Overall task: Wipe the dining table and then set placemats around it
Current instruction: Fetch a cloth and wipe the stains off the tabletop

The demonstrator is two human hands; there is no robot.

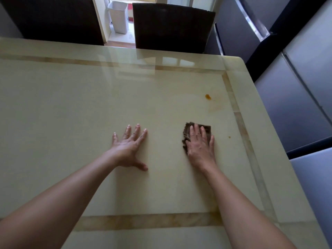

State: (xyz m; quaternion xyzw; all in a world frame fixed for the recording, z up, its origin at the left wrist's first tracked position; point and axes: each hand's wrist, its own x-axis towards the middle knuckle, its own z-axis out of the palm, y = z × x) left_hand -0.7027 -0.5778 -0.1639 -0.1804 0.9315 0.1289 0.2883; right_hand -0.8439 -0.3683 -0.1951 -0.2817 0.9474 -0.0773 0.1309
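While left hand [129, 146] lies flat apart, cloth [197, 134] under right hand [200, 147].

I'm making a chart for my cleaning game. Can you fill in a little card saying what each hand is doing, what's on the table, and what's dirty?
left hand: flat on the table, fingers spread, holding nothing
right hand: pressing flat on the cloth
cloth: dark brown, lying on the table
dirty spots: orange stain beyond the cloth; tiny speck to its right
placemats: none in view
behind the table: two dark chairs, a white bin
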